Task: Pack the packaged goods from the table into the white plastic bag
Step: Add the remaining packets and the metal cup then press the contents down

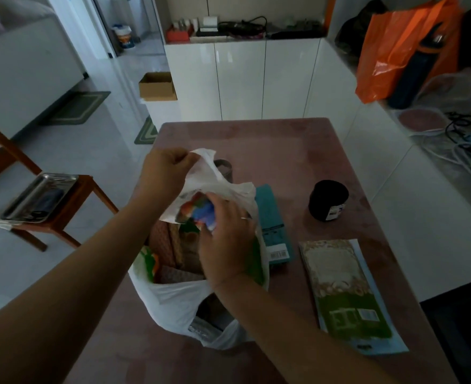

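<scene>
Colourful packet (199, 212) going into the white plastic bag (173, 300), near end of the counter (284, 151)

Ease it down onto the brown packs (170, 245) inside, right hand (226, 242) wrapped round it, left hand (163, 173) pinching the bag's far handle (203, 162) up high for a wide mouth. Still out, right of the bag: green pouch (348, 300), teal pack (273, 231) just beside it, black jar (328, 199) further off.

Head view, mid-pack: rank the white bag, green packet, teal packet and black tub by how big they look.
1. white bag
2. green packet
3. teal packet, partly hidden by the bag
4. black tub, though it sits farther off, so unsure against the teal packet
</scene>
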